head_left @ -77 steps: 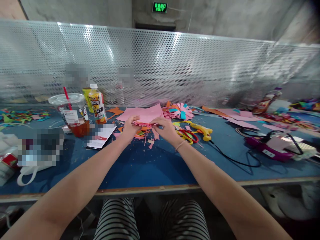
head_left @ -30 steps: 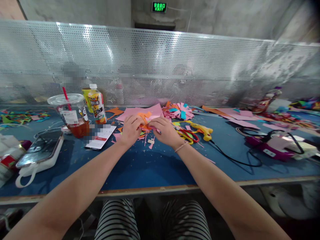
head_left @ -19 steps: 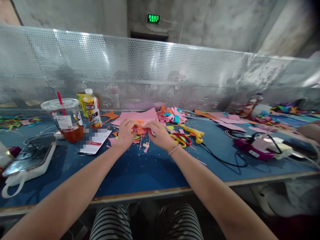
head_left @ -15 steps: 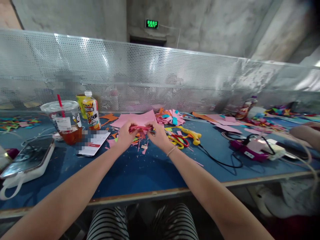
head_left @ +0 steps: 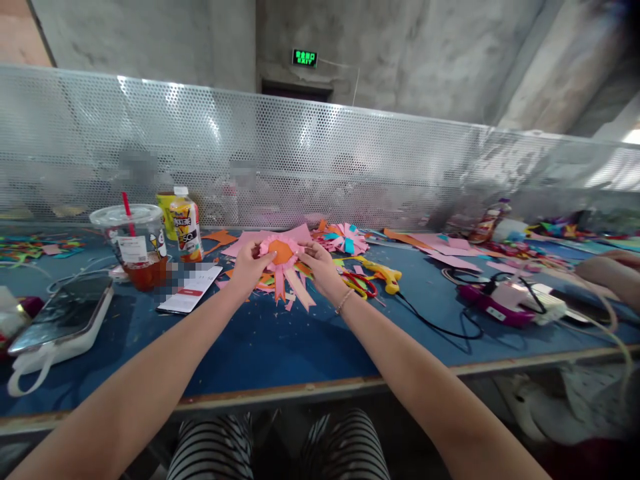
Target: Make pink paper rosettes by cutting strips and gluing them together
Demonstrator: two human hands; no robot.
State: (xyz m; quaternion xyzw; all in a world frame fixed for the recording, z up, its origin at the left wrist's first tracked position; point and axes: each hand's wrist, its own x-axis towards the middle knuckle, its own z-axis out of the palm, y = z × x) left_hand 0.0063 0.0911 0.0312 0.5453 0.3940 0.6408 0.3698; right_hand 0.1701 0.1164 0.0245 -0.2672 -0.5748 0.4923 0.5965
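I hold up a paper rosette (head_left: 283,253) with a pink fringed rim, an orange round centre and pink and orange ribbon tails hanging down. My left hand (head_left: 249,268) grips its left edge and my right hand (head_left: 320,265) grips its right edge. It faces me, a little above the blue table (head_left: 280,347). Under it lie pink and orange paper scraps (head_left: 260,281). A pink sheet (head_left: 250,239) lies just behind.
A lidded iced-tea cup (head_left: 135,245), a juice bottle (head_left: 186,223), a phone on a white power bank (head_left: 60,319) and a card (head_left: 193,288) are at the left. Scissors (head_left: 359,283), a yellow glue gun (head_left: 383,272), a black cord (head_left: 440,327) and a purple device (head_left: 495,303) lie at the right. Another person's hand (head_left: 607,272) is at the far right.
The folded pink and orange piece that both hands worked flat on the table is now lifted and turned upright, showing its orange centre and tails. The camera has tilted right.
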